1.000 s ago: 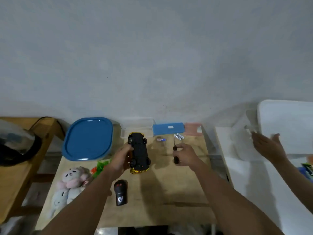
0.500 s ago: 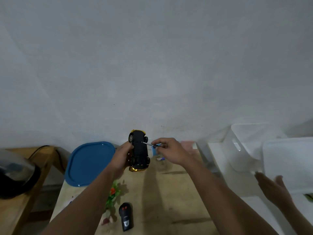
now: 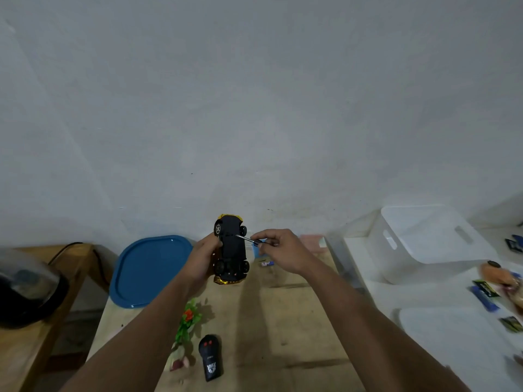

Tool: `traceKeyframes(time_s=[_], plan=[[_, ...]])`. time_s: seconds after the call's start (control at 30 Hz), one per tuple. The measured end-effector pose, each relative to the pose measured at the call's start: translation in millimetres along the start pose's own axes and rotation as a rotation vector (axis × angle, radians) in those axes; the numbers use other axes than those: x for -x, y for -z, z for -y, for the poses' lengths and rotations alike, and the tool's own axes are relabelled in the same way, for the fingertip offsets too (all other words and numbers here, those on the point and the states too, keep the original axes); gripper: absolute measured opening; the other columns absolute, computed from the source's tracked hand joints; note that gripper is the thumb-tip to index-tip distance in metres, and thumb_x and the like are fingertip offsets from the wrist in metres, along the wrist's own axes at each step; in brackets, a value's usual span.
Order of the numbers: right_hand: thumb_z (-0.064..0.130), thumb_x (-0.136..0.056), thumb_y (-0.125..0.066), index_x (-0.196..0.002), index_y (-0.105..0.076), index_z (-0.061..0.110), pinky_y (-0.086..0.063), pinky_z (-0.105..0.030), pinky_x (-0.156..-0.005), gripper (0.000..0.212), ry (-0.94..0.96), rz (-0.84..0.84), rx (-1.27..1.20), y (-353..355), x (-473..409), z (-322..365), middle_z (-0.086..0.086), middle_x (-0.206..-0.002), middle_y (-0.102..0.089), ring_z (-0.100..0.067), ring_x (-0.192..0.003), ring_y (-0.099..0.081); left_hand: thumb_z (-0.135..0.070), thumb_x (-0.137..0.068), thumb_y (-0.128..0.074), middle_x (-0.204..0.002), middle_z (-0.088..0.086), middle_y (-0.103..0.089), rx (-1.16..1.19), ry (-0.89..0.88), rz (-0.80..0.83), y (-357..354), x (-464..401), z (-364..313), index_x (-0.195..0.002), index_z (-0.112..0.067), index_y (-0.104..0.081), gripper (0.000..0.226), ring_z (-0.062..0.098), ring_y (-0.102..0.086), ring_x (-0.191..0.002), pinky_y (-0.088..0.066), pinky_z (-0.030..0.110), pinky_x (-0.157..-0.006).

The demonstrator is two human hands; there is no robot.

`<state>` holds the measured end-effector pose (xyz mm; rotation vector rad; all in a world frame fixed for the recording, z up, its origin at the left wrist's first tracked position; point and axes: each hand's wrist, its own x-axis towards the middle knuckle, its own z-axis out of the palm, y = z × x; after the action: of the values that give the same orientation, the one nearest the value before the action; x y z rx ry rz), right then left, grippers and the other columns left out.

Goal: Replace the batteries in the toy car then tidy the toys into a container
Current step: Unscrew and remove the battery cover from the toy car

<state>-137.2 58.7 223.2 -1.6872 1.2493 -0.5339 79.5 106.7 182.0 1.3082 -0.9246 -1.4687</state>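
My left hand (image 3: 202, 258) grips a yellow toy car (image 3: 232, 250) lifted above the wooden table (image 3: 271, 321), its black underside turned toward me. My right hand (image 3: 278, 250) pinches a small screwdriver (image 3: 249, 239) whose metal tip touches the car's underside near the far wheels. A black remote control (image 3: 210, 357) lies on the table near me. A small battery (image 3: 267, 263) lies on the table under my right hand. A white open container (image 3: 424, 244) stands on the white surface at the right.
A blue lid (image 3: 150, 270) leans at the table's far left. A green and orange plastic toy (image 3: 188, 321) lies left of the remote. A dark helmet (image 3: 25, 290) sits on a wooden side table. A white lid (image 3: 452, 335) and small packets (image 3: 485, 292) lie at right.
The car rose off the table in my left hand. My right hand brought the screwdriver up to its underside. The camera tilted up, and the other person's hand at the right left the view.
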Motion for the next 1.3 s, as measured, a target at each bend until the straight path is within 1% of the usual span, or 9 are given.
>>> traceKeyframes(time_s=[0.17,0.4,0.6,0.77,0.87,0.97,1.1,1.2,1.3], plan=[[0.011,-0.096,-0.062,-0.112,-0.076,0.023,-0.059,-0.04,-0.083,0.024,-0.013,0.027,-0.003,2,5,3,0.002,-0.078,-0.073,-0.015,-0.086,-0.069,-0.039,-0.092,-0.054,-0.092,0.011,-0.062,-0.023,-0.036,-0.013,-3,7,-1,-0.119,-0.011,-0.069,0.042,0.029,-0.059,-0.088,-0.048,0.041,-0.078],[0.012,-0.098,-0.06,-0.111,-0.074,0.013,-0.036,-0.015,-0.037,0.019,-0.182,0.094,-0.039,16,12,28,-0.008,-0.084,-0.073,0.002,-0.038,-0.046,0.005,-0.104,-0.042,-0.067,-0.013,-0.065,-0.192,-0.192,-0.074,-11,14,3,-0.12,-0.012,-0.068,0.035,0.003,-0.059,-0.06,-0.047,0.015,-0.055],[0.022,-0.092,-0.068,-0.093,-0.075,-0.003,-0.034,-0.02,-0.042,0.026,-0.27,0.089,0.048,29,6,37,-0.007,-0.075,-0.077,-0.012,-0.043,-0.04,-0.011,-0.092,-0.053,-0.075,-0.009,-0.066,-0.24,-0.24,-0.059,-16,21,2,-0.117,-0.017,-0.071,0.03,0.008,-0.062,-0.069,-0.051,0.018,-0.061],[0.041,-0.094,-0.05,-0.089,-0.074,-0.005,-0.053,-0.036,-0.076,0.052,-0.196,-0.022,0.435,23,1,35,-0.015,-0.079,-0.074,-0.022,-0.07,-0.062,-0.004,-0.099,-0.05,-0.07,-0.015,-0.064,-0.265,-0.219,-0.039,-23,22,3,-0.109,-0.014,-0.07,0.025,0.005,-0.06,-0.065,-0.048,0.016,-0.06],[0.029,-0.091,-0.046,-0.09,-0.07,-0.011,-0.046,-0.034,-0.071,0.047,-0.222,0.026,0.403,25,4,39,-0.02,-0.091,-0.073,-0.023,-0.07,-0.056,-0.006,-0.1,-0.049,-0.068,-0.017,-0.062,-0.252,-0.196,-0.037,-25,24,0,-0.104,-0.017,-0.069,0.023,0.003,-0.058,-0.065,-0.048,0.018,-0.061],[0.028,-0.096,-0.052,-0.088,-0.074,-0.002,-0.044,-0.029,-0.064,0.037,-0.24,0.11,0.398,30,6,45,-0.006,-0.073,-0.07,-0.019,-0.063,-0.058,-0.007,-0.099,-0.05,-0.069,-0.017,-0.063,-0.262,-0.19,-0.023,-23,25,0,-0.1,-0.02,-0.07,0.023,0.003,-0.058,-0.066,-0.048,0.02,-0.064],[0.039,-0.087,-0.071,-0.086,-0.067,-0.003,-0.041,-0.032,-0.066,0.043,-0.182,0.121,0.475,32,5,47,-0.018,-0.073,-0.058,-0.022,-0.069,-0.052,-0.023,-0.085,-0.052,-0.074,-0.01,-0.065,-0.232,-0.158,-0.014,-23,26,5,-0.096,-0.022,-0.073,0.024,0.007,-0.061,-0.071,-0.049,0.03,-0.07],[0.042,-0.087,-0.064,-0.07,-0.062,0.0,-0.041,-0.031,-0.063,0.046,-0.171,0.064,0.515,32,4,46,-0.009,-0.061,-0.052,-0.021,-0.059,-0.048,-0.022,-0.087,-0.053,-0.075,-0.01,-0.068,-0.207,-0.148,-0.029,-29,27,7,-0.102,-0.02,-0.073,0.025,0.006,-0.064,-0.072,-0.054,0.033,-0.073],[0.038,-0.089,-0.061,-0.088,-0.072,-0.006,-0.041,-0.031,-0.064,0.045,-0.181,0.09,0.512,33,2,44,-0.004,-0.062,-0.055,-0.021,-0.06,-0.05,-0.017,-0.098,-0.052,-0.08,-0.008,-0.071,-0.19,-0.128,-0.034,-31,25,8,-0.109,-0.02,-0.074,0.024,0.008,-0.067,-0.077,-0.057,0.03,-0.074]])
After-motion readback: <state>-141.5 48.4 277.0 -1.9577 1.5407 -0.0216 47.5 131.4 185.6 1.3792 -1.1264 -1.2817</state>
